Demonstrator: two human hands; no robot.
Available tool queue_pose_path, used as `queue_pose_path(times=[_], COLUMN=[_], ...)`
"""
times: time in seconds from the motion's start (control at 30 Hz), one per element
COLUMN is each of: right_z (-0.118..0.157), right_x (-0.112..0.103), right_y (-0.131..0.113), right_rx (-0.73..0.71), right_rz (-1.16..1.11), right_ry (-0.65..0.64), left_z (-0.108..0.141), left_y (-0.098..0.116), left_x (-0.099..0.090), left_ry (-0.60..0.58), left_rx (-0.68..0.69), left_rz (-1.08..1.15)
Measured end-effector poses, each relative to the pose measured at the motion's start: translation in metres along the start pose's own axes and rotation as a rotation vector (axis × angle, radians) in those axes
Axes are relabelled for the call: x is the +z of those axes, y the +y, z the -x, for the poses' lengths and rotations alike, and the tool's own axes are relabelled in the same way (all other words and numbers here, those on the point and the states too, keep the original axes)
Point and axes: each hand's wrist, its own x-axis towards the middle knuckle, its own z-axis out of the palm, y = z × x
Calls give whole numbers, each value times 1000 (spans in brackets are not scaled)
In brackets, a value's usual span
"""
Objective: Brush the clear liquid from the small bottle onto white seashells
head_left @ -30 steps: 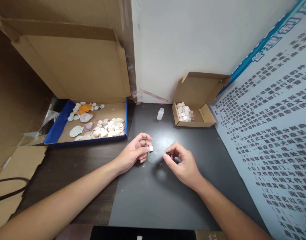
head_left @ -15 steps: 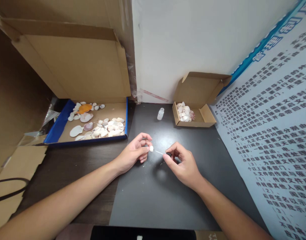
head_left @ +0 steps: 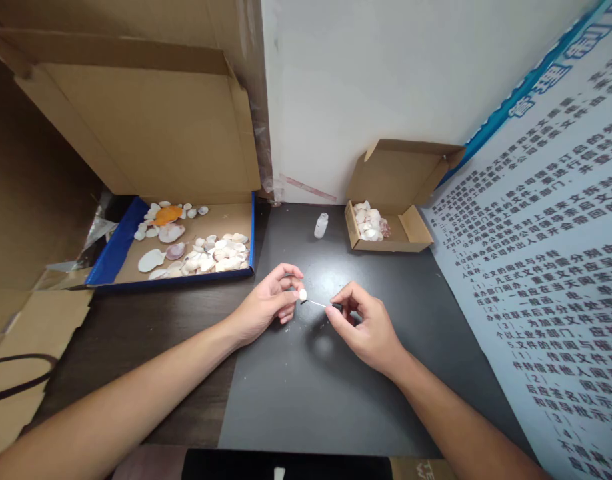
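Note:
Between the thumb and fingertips of my left hand (head_left: 276,297) is pinched a small white shell (head_left: 303,294). My right hand (head_left: 363,327) grips the black cap of a thin applicator brush (head_left: 317,303), whose pale stem points left. Its dark tip lies at the lower edge of the shell; whether it touches I cannot tell. Beyond both hands stands a small clear glass bottle (head_left: 321,226) with whitish contents and no cap on it.
At the left, an open blue-edged cardboard box (head_left: 226,217) holds many shells, one of them orange (head_left: 168,215). A smaller open carton (head_left: 393,245) with white shells stands at the back right. A printed poster (head_left: 546,220) rises along the right side.
The brush tip has shifted slightly down and left, to the shell's lower edge. The shell has tilted a little in my left fingers. Both hands stay nearly in place.

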Motion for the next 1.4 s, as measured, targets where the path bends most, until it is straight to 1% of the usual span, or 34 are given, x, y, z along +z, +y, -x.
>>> queue_pose_path(times=[0.27,0.43,0.63,0.8,0.97,1.1,1.2,1.33,1.4], right_z=[-2,-1,1,2,3,1,0,-1,-1], right_x=[1,1,0,0,0,1,1,1,1], right_y=[-1,-1,-2,1,1,0,1,1,1], right_rx=[13,15,-31,-32,-96,-67,-57,-28,-36], right_rz=[25,23,5,3,-18,21,-21,-24,-53], right_ry=[7,-24,-11,38,47,49,51,67,69], left_z=[0,0,0,-1,-1,-1,-2,-1,-1], left_y=[0,0,0,2,3,3,3,2,2], left_x=[-1,0,1,-1,-2,-2,-2,-2,-2], left_ry=[-7,-2,10,47,56,52,48,48,48], left_rx=[4,6,5,-17,-21,-16,-17,-11,-9], left_rz=[9,8,18,96,133,137,143,146,144])
